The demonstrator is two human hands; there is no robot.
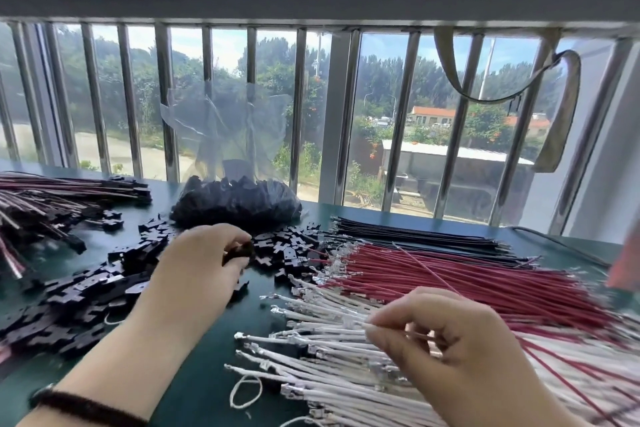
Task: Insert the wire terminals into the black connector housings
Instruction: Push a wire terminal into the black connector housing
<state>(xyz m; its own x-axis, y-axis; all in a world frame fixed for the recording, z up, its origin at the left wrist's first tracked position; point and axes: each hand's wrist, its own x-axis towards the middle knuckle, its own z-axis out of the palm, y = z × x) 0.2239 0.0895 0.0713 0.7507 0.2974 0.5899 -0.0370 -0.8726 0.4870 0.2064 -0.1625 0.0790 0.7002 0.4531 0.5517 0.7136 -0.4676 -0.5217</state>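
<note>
Left hand [204, 260] fingers curled around a black connector [242, 251] over the loose pile [86, 291]. Right hand [460, 340] pinches a red wire [426, 269] above the white wires [311, 350].

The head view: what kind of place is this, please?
Probably a small wire-harness assembly bench by a barred window: sorted red wires and white wires, loose black housings, a bag of more housings.

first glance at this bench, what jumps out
The fan of wires at right: red wires behind, white wires nearer, metal terminals pointing left. The right hand pinches wires from that pile, while the left hand grips a black connector housing at centre. Loose black housings litter the green table at left, before a clear bag of more.
</note>
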